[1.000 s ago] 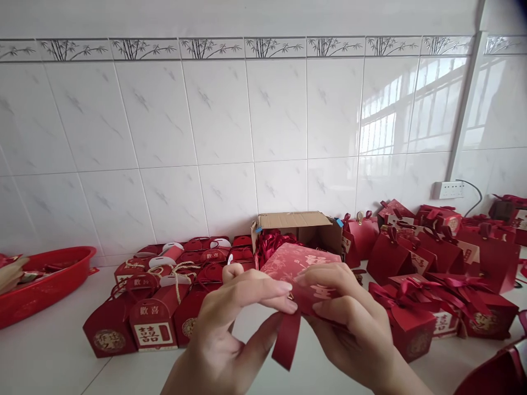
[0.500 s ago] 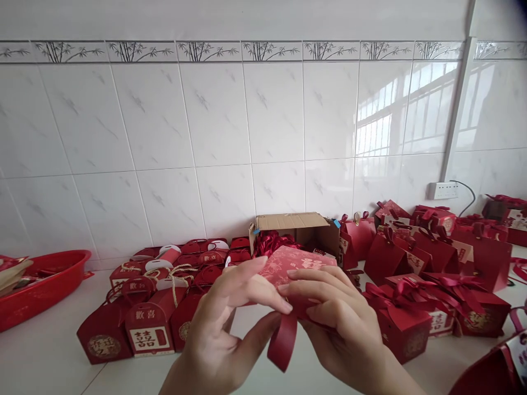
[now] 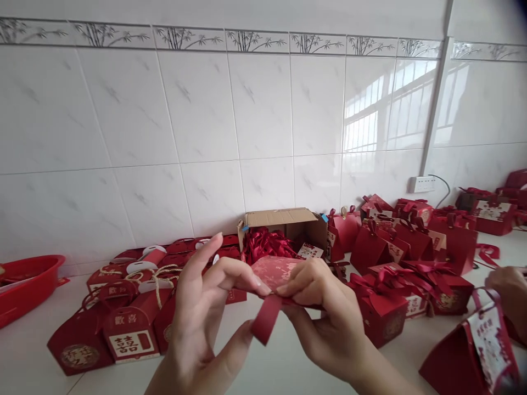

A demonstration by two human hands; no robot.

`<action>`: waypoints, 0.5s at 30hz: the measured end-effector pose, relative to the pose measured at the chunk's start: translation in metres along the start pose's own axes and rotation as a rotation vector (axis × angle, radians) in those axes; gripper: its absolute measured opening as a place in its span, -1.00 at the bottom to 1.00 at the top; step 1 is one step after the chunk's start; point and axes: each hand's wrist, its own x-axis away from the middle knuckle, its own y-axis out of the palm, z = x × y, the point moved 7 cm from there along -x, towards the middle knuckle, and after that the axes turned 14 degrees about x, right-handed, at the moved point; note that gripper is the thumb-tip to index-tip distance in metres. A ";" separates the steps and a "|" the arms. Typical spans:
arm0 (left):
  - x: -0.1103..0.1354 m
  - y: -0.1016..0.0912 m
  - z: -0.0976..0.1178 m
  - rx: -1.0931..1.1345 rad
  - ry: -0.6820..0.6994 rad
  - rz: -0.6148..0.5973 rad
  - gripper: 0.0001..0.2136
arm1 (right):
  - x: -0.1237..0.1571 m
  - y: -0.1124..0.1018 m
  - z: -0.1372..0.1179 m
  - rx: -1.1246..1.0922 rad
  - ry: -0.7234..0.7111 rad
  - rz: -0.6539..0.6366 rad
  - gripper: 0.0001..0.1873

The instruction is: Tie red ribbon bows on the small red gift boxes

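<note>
In the middle of the view my right hand (image 3: 323, 312) grips a red patterned gift box (image 3: 274, 267) by its near edge, fingers on top and thumb beneath. A dark red ribbon (image 3: 267, 321) hangs from that edge in a loop. My left hand (image 3: 214, 307) has its bent index fingertip at the ribbon's top, against the box edge. Its thumb touches the loop's lower left side, and the other fingers are raised. The box's underside is hidden by my hands.
A cardboard carton (image 3: 284, 216) of red ribbons stands against the tiled wall. Finished-looking red boxes (image 3: 129, 334) crowd the left, ribboned ones (image 3: 379, 307) the right. A red basin (image 3: 35, 285) lies far left. Another person's hand (image 3: 510, 291) is near a red box (image 3: 465, 351) at right.
The view has swung right, so things sit further left. My left thumb has moved away from the index finger, down along the ribbon loop. Another person's hand has come into view.
</note>
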 end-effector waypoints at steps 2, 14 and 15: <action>-0.002 0.000 -0.003 0.005 -0.015 -0.002 -0.30 | 0.002 0.001 0.007 -0.035 0.102 0.002 -0.77; -0.013 -0.033 -0.047 -0.558 -0.264 0.162 -0.29 | 0.001 -0.031 0.121 0.025 0.624 0.109 -0.81; -0.014 -0.035 -0.045 -0.605 -0.244 0.181 -0.28 | 0.002 -0.053 0.136 0.101 0.628 0.239 -0.82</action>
